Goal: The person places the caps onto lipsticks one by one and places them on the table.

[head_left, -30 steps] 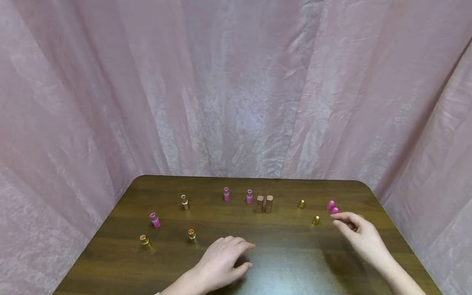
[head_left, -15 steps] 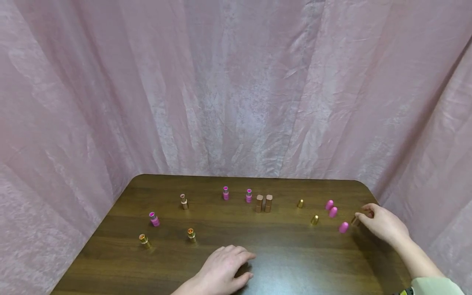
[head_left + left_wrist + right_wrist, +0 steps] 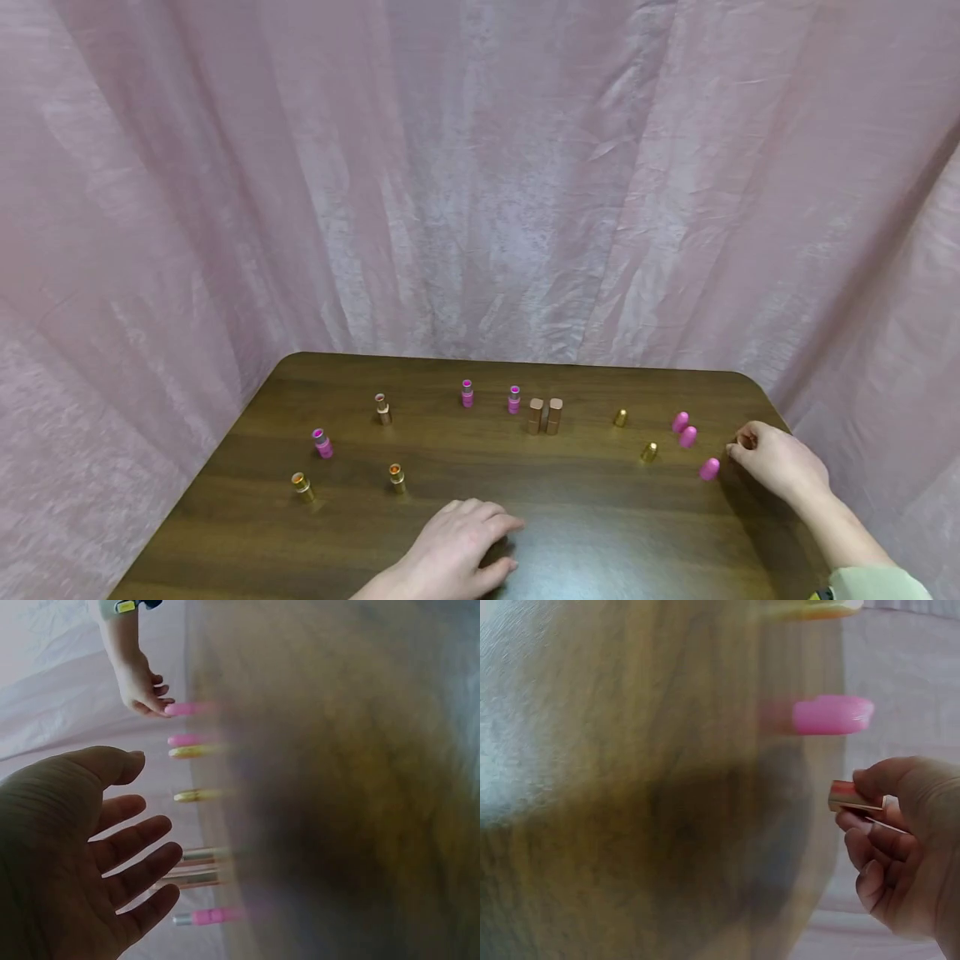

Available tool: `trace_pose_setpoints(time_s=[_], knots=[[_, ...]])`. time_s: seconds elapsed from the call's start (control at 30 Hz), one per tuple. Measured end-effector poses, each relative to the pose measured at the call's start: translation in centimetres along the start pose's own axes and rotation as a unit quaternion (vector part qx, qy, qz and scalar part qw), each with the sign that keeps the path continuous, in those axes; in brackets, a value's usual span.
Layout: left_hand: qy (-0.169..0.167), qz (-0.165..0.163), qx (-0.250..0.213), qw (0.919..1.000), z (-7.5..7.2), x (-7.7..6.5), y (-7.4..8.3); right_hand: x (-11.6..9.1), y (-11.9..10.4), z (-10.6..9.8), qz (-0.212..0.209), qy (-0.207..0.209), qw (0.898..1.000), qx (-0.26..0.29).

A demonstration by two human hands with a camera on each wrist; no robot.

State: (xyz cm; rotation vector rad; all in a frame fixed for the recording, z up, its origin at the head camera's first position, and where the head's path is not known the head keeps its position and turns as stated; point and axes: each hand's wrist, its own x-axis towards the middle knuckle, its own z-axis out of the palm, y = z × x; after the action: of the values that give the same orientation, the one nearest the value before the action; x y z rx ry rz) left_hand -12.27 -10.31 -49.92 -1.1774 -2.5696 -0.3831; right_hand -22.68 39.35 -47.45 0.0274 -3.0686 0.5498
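right hand has moved rightward since one second ago. now it pinches a copper cap between thumb and forefinger, one end outside their tips

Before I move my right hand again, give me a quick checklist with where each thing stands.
1. Right hand has a grip on the copper cap: ok, pinched between thumb and finger.
2. Copper cap lifted off the table: cannot tell.
3. Nearest pink cap apart from that hand: ok, a gap shows.
4. Left hand free: ok, holding nothing.
5. Uncapped copper tube standing: ok, its top is open.
6. Front-left gold tube capped: not ok, its top is open.
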Motion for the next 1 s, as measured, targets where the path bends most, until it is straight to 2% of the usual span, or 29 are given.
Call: trace_pose_setpoints(time_s=[0.17,0.3,0.53,0.77,0.87,1.0], knots=[[0.017,0.002,0.015,0.9998,-1.1,0.0,-0.3,-0.8,-1.8,-1.2,-0.015,0.069,0.997,0.031],[0.025,0.000,0.018,0.9995,-2.2,-0.1,-0.7,-1.4,-4.5,-1.9,-0.041,0.100,0.991,0.078],[0.040,-0.028,0.031,0.9983,-4.6,-0.6,-2.3,-2.8,-9.8,-1.5,-0.068,0.053,0.979,0.185],[0.048,-0.092,0.052,0.9932,-7.8,-1.1,-5.5,-3.8,-14.2,0.6,-0.107,0.052,0.966,0.227],[0.045,-0.136,0.050,0.9883,-9.1,-1.4,-7.2,-4.2,-15.8,1.7,-0.114,0.030,0.954,0.277],[0.040,-0.204,0.035,0.9776,-10.3,-1.9,-9.6,-4.6,-17.6,3.5,-0.130,0.001,0.928,0.350]])
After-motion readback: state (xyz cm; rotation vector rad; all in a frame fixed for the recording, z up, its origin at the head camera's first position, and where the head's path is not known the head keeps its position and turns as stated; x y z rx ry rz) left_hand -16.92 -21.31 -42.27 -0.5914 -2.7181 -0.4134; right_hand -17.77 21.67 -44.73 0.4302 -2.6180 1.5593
